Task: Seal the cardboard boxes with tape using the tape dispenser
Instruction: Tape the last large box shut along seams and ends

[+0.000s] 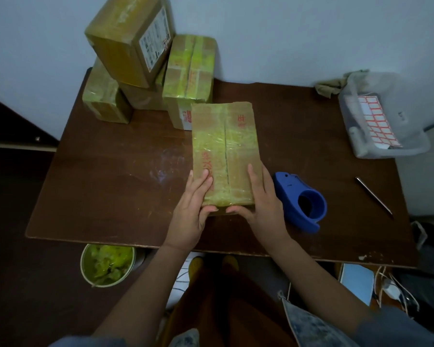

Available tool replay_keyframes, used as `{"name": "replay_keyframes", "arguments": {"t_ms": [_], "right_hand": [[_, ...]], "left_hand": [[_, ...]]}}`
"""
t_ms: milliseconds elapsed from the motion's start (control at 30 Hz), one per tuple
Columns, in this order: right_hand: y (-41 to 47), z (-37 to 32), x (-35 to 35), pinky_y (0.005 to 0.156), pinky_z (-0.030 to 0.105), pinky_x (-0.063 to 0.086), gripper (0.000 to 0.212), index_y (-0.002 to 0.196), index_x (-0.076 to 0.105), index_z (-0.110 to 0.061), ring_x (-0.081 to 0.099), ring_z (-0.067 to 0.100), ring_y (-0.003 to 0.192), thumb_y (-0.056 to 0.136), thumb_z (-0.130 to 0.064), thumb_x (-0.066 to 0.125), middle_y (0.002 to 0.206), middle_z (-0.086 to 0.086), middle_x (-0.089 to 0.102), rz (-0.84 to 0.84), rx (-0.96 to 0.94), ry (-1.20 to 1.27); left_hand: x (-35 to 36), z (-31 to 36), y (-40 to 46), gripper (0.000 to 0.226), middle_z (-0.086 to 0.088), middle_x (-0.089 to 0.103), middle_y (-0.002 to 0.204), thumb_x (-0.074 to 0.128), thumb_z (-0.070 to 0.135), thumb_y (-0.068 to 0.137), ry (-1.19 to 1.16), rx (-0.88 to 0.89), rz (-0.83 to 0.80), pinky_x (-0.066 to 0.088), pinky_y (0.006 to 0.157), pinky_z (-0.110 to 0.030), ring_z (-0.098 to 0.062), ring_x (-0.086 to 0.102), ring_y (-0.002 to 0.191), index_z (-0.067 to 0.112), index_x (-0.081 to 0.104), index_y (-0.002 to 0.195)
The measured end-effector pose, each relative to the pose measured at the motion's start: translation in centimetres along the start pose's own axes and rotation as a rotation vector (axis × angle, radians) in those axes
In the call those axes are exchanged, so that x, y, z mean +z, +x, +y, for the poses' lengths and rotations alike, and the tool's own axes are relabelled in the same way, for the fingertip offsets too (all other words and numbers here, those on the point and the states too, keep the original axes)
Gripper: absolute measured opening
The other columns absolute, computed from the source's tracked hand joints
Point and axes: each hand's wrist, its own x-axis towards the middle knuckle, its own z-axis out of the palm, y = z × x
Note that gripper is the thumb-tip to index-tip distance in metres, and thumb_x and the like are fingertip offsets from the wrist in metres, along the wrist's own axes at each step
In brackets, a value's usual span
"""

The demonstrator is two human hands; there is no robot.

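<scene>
Your left hand (194, 205) and right hand (262, 201) lay flat on the near end of the box (224, 156), fingers straight along its top, thumbs pressed to its near face, tips almost meeting. Box sat mid-table (105, 176), yellowish tape over its centre seam. Dispenser (302, 200), blue, rested on the table just right of your right hand, apart from it. Taped boxes (145, 63) stood stacked at the far left. Bin (383, 116) with labels sat far right; pen (373, 195) lay near it.
</scene>
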Motion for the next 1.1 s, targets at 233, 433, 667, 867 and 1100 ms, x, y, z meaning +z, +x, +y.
{"name": "replay_keyframes", "arguments": {"t_ms": [233, 433, 667, 867, 1100], "right_hand": [[-0.4, 0.0, -1.5, 0.120, 0.032, 0.024, 0.106, 0.157, 0.003, -0.031, 0.014, -0.001, 0.146, 0.081, -0.043, 0.075, 0.164, -0.006, 0.012, -0.112, 0.069, 0.251], [-0.7, -0.7, -1.9, 0.101, 0.002, 0.028, 0.099, 0.156, 0.005, -0.033, 0.036, -0.010, 0.125, 0.084, -0.034, 0.074, 0.141, -0.023, 0.034, -0.127, 0.216, 0.362], [-1.0, 1.1, -3.5, 0.107, 0.013, 0.036, 0.089, 0.150, 0.004, -0.050, 0.042, -0.013, 0.126, 0.095, -0.012, 0.062, 0.146, -0.025, 0.038, -0.265, 0.131, 0.338], [-1.8, 0.7, -4.2, 0.115, 0.026, 0.026, 0.088, 0.154, 0.012, -0.043, 0.025, -0.001, 0.145, 0.093, 0.009, 0.047, 0.160, -0.019, 0.023, -0.102, 0.252, 0.678], [2.9, -5.8, -1.2, 0.106, 0.023, 0.042, 0.036, 0.139, 0.052, -0.020, 0.053, -0.001, 0.121, 0.106, -0.021, 0.039, 0.136, -0.008, 0.058, 0.590, 0.657, 0.887]], "left_hand": [[-2.2, 1.4, -0.3, 0.067, 0.008, -0.001, 0.163, 0.049, 0.043, 0.096, 0.056, -0.020, -0.121, 0.034, 0.111, -0.030, -0.012, 0.010, 0.149, 0.025, 0.018, 0.154], [-2.1, 3.1, -0.6, 0.063, -0.009, 0.023, 0.159, 0.059, 0.020, 0.094, -0.185, -0.244, 0.038, 0.020, 0.114, -0.011, 0.004, 0.015, 0.144, 0.026, 0.030, 0.148], [-2.9, 1.8, -1.1, 0.076, 0.007, -0.001, 0.163, 0.043, 0.009, 0.101, -0.086, -0.137, -0.142, 0.013, 0.104, 0.004, 0.020, 0.003, 0.138, 0.052, 0.002, 0.149], [-4.3, 1.9, -1.9, 0.080, 0.003, 0.022, 0.161, 0.044, -0.001, 0.077, -0.232, -0.204, 0.046, 0.019, 0.116, -0.014, -0.005, 0.018, 0.147, 0.022, 0.027, 0.152], [0.3, 6.1, 4.0, 0.042, 0.001, 0.050, 0.143, 0.030, 0.026, 0.106, -0.474, -0.671, 0.557, 0.035, 0.109, -0.022, -0.008, 0.044, 0.133, 0.015, 0.048, 0.143]]}}
